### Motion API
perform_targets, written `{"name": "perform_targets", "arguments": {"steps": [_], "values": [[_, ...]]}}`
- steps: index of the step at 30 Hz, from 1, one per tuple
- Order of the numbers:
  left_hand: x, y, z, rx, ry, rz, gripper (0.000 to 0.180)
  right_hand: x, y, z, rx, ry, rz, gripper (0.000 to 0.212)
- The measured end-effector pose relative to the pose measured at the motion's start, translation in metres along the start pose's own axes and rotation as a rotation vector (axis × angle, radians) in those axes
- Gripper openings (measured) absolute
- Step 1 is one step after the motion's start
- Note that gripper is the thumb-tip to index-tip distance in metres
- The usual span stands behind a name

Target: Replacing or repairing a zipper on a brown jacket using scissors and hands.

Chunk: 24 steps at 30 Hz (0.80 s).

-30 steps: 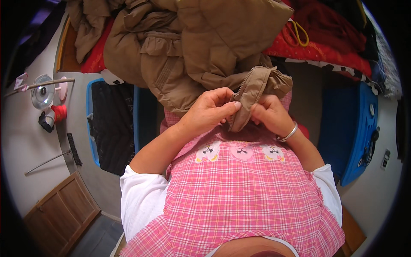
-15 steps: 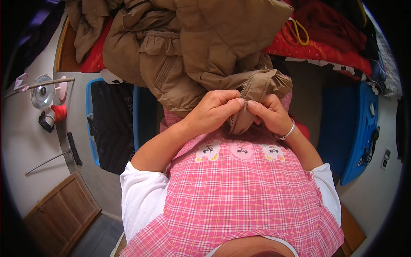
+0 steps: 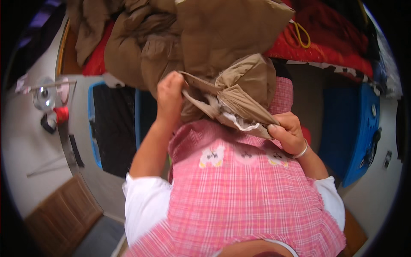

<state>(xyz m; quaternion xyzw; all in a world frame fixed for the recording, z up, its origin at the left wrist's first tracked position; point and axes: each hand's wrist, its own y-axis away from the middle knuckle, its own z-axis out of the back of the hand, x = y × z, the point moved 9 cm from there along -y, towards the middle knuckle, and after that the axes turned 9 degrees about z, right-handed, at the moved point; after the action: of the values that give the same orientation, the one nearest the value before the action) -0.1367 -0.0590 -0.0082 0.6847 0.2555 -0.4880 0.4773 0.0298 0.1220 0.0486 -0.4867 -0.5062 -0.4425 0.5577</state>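
Observation:
A brown padded jacket [image 3: 222,38] spreads from the far side down toward my lap, over the pink checked apron [image 3: 239,192] I wear. My left hand [image 3: 170,92] is closed on one end of its edge strip, a little raised. Down to the right, my right hand [image 3: 289,132] pinches the other end between thumb and fingers. The edge runs taut between them, and whitish inner material [image 3: 242,122] shows along the opened seam. Motion blurs the left hand's fingers somewhat.
To the left stands a blue-rimmed bin [image 3: 92,124] with a black garment [image 3: 113,128] inside. A blue plastic piece of furniture [image 3: 361,132] is at the right. Red patterned cloth [image 3: 325,53] lies at the far right, with a yellow loop [image 3: 305,36] on it.
My hands have moved apart from the zipper edge they pinched together. The left went up and left, the right down and right, stretching the jacket edge and exposing the whitish inside.

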Motion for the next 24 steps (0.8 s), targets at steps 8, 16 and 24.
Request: {"name": "perform_targets", "arguments": {"steps": [8, 16, 24], "values": [[-0.005, 0.023, -0.044, 0.352, 0.054, 0.017, 0.020, -0.036, 0.013, 0.024, -0.215, -0.265, -0.165, 0.021], [-0.021, 0.054, -0.061, 0.437, -0.643, -0.334, 0.036, -0.029, 0.014, 0.028, -0.093, -0.203, -0.148, 0.021], [-0.013, 0.059, -0.094, 0.459, -0.603, -0.142, 0.016, -0.011, -0.024, -0.005, 0.076, 0.017, -0.105, 0.029]]}}
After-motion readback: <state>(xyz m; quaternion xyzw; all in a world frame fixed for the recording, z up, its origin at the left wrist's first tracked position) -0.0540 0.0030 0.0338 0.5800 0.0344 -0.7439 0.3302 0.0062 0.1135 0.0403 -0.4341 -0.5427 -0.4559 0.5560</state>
